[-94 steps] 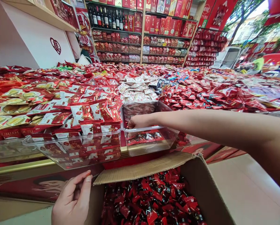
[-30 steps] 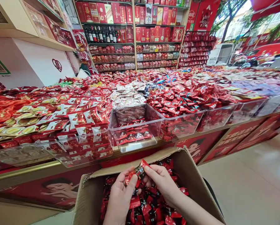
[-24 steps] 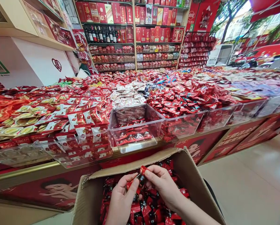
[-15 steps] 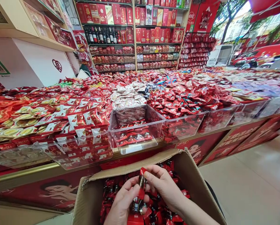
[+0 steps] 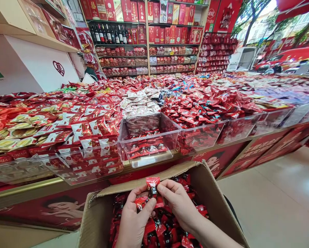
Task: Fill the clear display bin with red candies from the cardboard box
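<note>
Both hands are over an open cardboard box (image 5: 213,182) filled with red and black wrapped candies (image 5: 167,230). My left hand (image 5: 136,213) has its fingers closed on candies, a reddish one lying across them and an upright red and black candy (image 5: 152,187) held near the thumb. The fingers of my right hand (image 5: 178,203) pinch at the right side of that upright candy. Beyond the box, a clear plastic bin (image 5: 150,141) on the counter's edge holds rows of similar red candies low inside it.
Heaped candy packets (image 5: 92,120) lie left of the bin, and red packets (image 5: 195,106) to its right. Shelves with bottles (image 5: 109,34) and red boxes stand behind. A person (image 5: 79,65), blurred, is at the back left. Tiled floor (image 5: 278,193) shows at right.
The upright candy now shows its printed front and has risen slightly between my hands. Another candy has come into view across my left fingers. The camera view has shifted a little.
</note>
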{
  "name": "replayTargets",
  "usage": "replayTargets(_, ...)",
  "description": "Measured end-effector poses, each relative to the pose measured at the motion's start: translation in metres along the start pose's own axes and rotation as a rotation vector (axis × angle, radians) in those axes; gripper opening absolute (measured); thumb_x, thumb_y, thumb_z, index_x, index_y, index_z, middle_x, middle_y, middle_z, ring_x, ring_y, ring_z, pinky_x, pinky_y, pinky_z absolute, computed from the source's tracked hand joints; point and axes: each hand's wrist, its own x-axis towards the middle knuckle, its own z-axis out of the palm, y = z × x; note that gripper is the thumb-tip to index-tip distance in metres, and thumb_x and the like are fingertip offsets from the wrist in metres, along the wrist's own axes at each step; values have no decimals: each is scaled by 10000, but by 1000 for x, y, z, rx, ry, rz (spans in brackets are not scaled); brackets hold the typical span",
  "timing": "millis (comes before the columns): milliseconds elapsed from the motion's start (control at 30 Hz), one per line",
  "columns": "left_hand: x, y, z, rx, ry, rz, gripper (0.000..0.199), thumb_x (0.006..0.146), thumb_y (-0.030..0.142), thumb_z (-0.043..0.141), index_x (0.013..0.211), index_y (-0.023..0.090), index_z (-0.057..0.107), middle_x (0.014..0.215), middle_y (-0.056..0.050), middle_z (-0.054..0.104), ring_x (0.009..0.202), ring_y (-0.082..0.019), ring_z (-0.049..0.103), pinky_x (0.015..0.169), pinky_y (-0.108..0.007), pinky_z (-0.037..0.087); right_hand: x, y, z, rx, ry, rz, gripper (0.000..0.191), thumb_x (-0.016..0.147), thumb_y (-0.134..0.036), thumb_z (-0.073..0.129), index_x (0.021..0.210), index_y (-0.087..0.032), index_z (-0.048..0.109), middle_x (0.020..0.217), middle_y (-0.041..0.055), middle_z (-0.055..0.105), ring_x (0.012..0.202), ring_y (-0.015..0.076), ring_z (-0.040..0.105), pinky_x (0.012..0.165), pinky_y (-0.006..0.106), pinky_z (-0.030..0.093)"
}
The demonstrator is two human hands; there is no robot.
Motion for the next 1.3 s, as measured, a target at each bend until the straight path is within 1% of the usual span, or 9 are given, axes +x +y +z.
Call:
replayTargets(267, -1, 1, -2, 13, 23, 30, 458, 550, 316, 688, 963, 194, 529, 863, -37, 637, 651, -153, 589, 480, -211, 453, -1, 3, -2, -61, -145, 28, 317, 624, -368, 652, 817, -136, 555, 759, 21, 555, 628, 89, 488, 520, 190, 389)
replayTargets(433, 3, 0, -13, 212, -43, 61, 368, 557, 377, 678, 851, 169, 603, 767, -40, 654, 566, -135, 565, 477, -211, 455, -1, 3, -8, -105, -254, -74, 295, 657, -300, 639, 899, -158, 546, 842, 27, 583, 775, 106, 518, 733, 240, 406)
replayTargets(567, 4, 3, -22, 300, -125, 96, 358, 586, 387, 657, 870, 176, 603, 887, -68, 643, 684, -176, 582, 519, -225, 470, 0, -8, -9, -234, -285, -85, 222, 691, -300, 602, 845, -147, 554, 775, 16, 582, 695, 89, 510, 652, 218, 405)
replayTargets(700, 5, 7, -30, 140, -47, 56, 427, 601, 406, 633, 962, 194, 550, 883, -49, 633, 647, -149, 575, 536, -236, 473, 0, -49, -3, -453, -244, -179, 190, 687, -316, 592, 742, -138, 555, 657, -3, 546, 578, 75, 463, 535, 203, 371)
replayTargets(867, 10, 2, -41, 22, 40, -11, 408, 621, 278, 582, 1014, 207, 496, 839, -22, 634, 552, -110, 564, 505, -225, 463, 22, -137, 19, -599, -135, -688, 151, 671, -219, 590, 794, -146, 542, 692, -18, 536, 605, 62, 484, 542, 192, 373)
replayTargets(967, 11, -7, -47, 26, 47, 18, 390, 597, 275, 616, 963, 190, 511, 797, -31, 650, 575, -130, 590, 534, -237, 475, 60, -173, 35, -653, -149, -828, 230, 658, -167, 573, 880, -121, 529, 649, -53, 506, 568, 18, 469, 533, 159, 350)
replayTargets(1067, 12, -16, -54, 33, -31, -27, 436, 576, 352, 660, 958, 187, 529, 858, -67, 665, 737, -190, 614, 630, -278, 486, 106, -182, 48, -922, -287, -633, 169, 630, -122, 571, 788, -68, 546, 535, -64, 486, 480, 12, 457, 493, 156, 348)
replayTargets(1167, 16, -26, -63, 59, -80, -54, 426, 564, 401, 674, 918, 185, 575, 936, -88, 656, 843, -208, 593, 730, -306, 467, 142, -173, 56, -1087, -502, -197, 107, 582, -109, 606, 658, -67, 543, 468, -53, 490, 445, 44, 477, 472, 185, 378)
replayTargets(1300, 22, -42, -72, 53, -46, -15, 402, 536, 445, 684, 832, 178, 629, 903, -90, 668, 777, -197, 607, 815, -334, 428, 163, -154, 66, -1040, -712, 283, 231, 452, -134, 699, 622, -75, 554, 531, -35, 546, 497, 55, 509, 486, 190, 405)
